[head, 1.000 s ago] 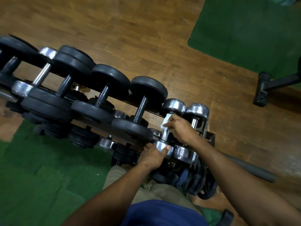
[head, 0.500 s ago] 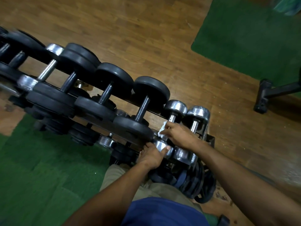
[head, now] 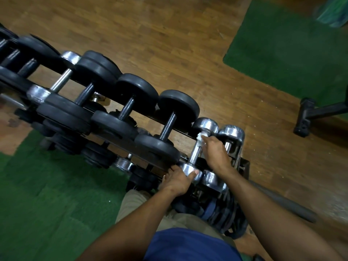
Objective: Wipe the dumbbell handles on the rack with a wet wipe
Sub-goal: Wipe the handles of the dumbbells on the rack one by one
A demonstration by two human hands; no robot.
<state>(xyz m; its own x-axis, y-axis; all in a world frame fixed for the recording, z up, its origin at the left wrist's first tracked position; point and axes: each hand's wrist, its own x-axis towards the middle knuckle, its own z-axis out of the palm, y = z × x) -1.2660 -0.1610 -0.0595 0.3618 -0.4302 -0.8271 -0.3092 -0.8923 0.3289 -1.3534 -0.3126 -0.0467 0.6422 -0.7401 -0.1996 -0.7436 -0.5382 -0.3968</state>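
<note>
Your right hand (head: 216,153) pinches a white wipe (head: 201,137) against the far end of a chrome dumbbell's handle (head: 195,153), just below its far head. Your left hand (head: 178,180) curls around that dumbbell's near head (head: 188,169), thumb on top. The dumbbell sits on the rack (head: 243,164) near its right end, with one more chrome dumbbell (head: 230,136) just beside it and black dumbbells (head: 165,127) lined up to the left. The wipe looks bunched, though blur makes this uncertain.
</note>
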